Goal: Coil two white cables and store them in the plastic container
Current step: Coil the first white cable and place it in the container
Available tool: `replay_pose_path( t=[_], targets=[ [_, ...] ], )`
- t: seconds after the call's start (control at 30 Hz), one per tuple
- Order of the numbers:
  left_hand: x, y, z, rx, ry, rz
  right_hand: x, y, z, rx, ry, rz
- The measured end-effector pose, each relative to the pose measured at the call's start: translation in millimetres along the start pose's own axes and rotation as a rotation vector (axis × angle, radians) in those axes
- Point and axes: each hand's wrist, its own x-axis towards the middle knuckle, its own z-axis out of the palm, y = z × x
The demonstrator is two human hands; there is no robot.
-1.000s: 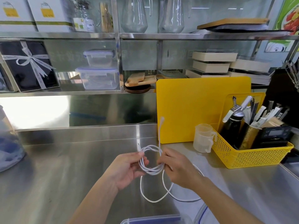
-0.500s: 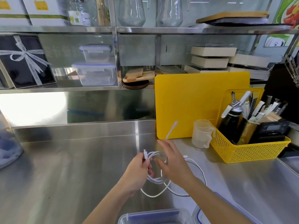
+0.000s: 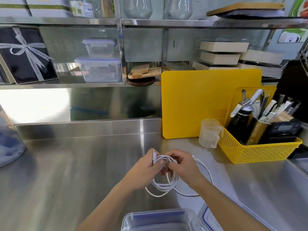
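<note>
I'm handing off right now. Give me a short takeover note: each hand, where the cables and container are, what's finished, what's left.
Left hand: pinching the top of the coiled white cable, connector sticking up.
Right hand: fingers closed on the same coil from the other side.
Second white cable: lying loose on the steel counter, behind the right hand.
Plastic container: open at the near edge, no cable inside; its lid lies beside it.
Done: first cable mostly looped.
Left: finish the coil, coil the second cable, put both in.

Hands (image 3: 145,170) grip cable (image 3: 164,185) (coiled).
</note>
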Motion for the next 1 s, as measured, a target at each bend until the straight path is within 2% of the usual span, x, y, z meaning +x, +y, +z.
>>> replay_pose_path(
  t=[0.1, 0.27, 0.33, 0.43, 0.53, 0.6, 0.7, 0.83, 1.0],
  targets=[
    [-1.3, -0.4, 0.5, -0.146, 0.060, -0.041, 1.3, 2.4, -0.7, -0.290, 0.053, -0.100],
    [-2.5, 1.1, 5.7, -0.344, 0.133, -0.108, 6.9, 3.3, -5.0, -0.908, -0.124, -0.461],
    [-3.8, -0.6, 6.2, -0.395, 0.128, -0.111, 9.5, 1.0, -5.9, -1.051, -0.153, -0.573],
    [-5.1, -3.5, 3.3, -0.455, 0.113, -0.109, 11.0, -1.0, -7.6, -1.141, -0.153, -0.656],
    [-3.0, -5.2, -1.7, -0.416, 0.048, -0.129, 11.0, -1.5, -7.9, -1.138, -0.126, -0.717],
    [-2.0, -5.0, -3.4, -0.411, 0.007, -0.172, 10.0, -1.4, -6.6, -1.098, -0.110, -0.672],
    [-3.1, -4.3, -3.1, -0.476, -0.051, -0.223, 3.5, -0.5, -1.7, -0.840, -0.045, -0.461],
    [-2.1, -8.7, -0.2, -0.500, 0.009, -0.252, -2.0, -1.7, 7.7, -0.512, 0.019, -0.108],
    [-3.9, -9.6, 3.8, -0.501, 0.019, -0.329, -6.5, -8.6, 17.6, -0.253, 0.157, 0.125]
  ],
)
